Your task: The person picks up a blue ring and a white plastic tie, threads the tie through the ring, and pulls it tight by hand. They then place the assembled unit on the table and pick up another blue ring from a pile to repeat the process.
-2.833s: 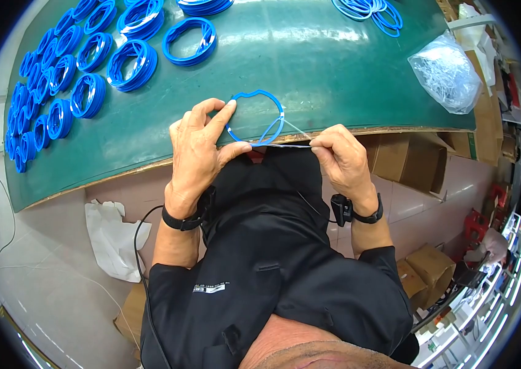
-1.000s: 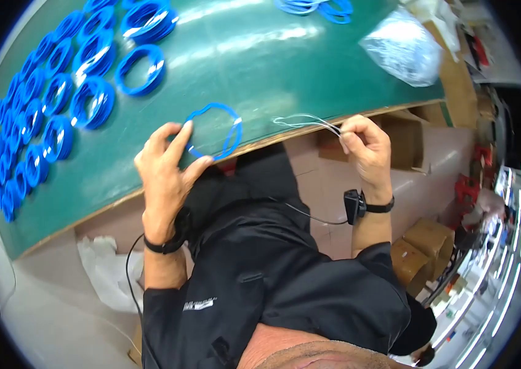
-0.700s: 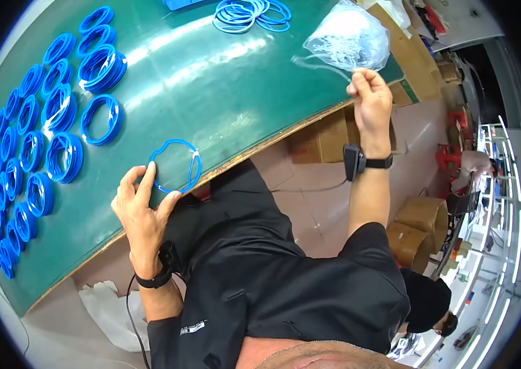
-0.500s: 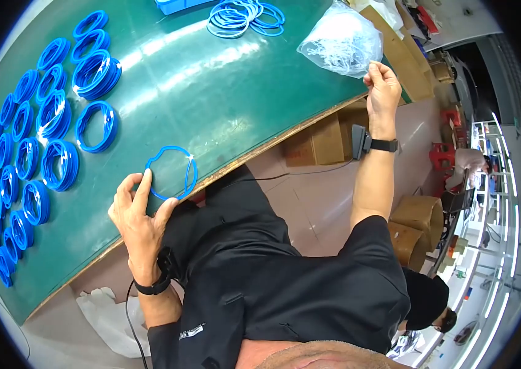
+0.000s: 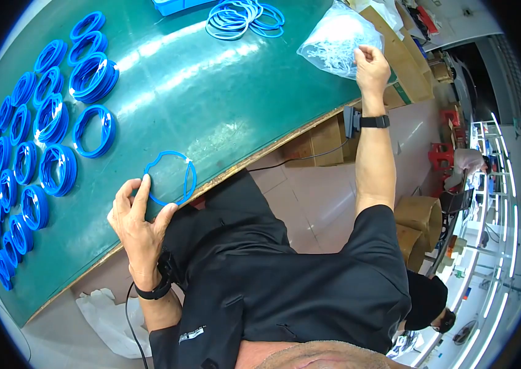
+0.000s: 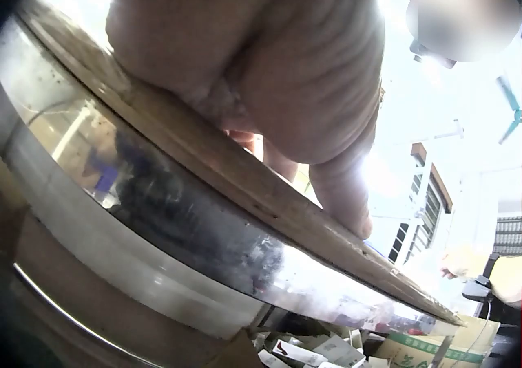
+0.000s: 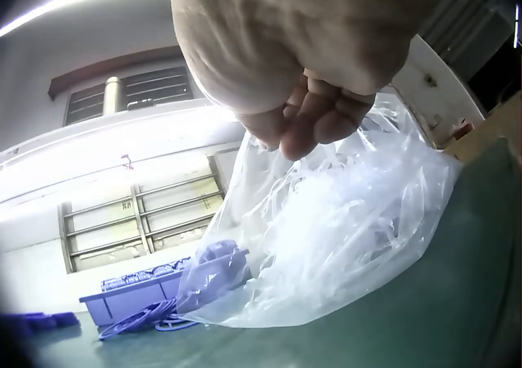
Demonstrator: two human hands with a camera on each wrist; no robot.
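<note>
A thin blue ring [image 5: 194,178] with a small pale spot and a strand across one side lies at the near edge of the green table [image 5: 229,104]. My left hand [image 5: 137,224] holds it, index finger on its left side and thumb below; in the left wrist view the same hand [image 6: 269,66] hides the ring. Over the clear bag of whitish strands [image 5: 331,52] is my right hand [image 5: 372,74], fingers curled. The right wrist view has this hand [image 7: 294,50] above the bag [image 7: 359,237]; whether it pinches a strand cannot be told.
Bundled blue rings [image 5: 94,132] stand in rows on the table's left. A loose pile of blue loops [image 5: 236,21] and a blue tray [image 5: 177,5] are at the back. Below the table's edge are cardboard boxes [image 5: 319,144]; another person [image 5: 426,301] is at the right.
The pale strand came away from the blue ring, and my right hand carried it to the bag. That strand no longer shows. My left hand has stayed at the ring.
</note>
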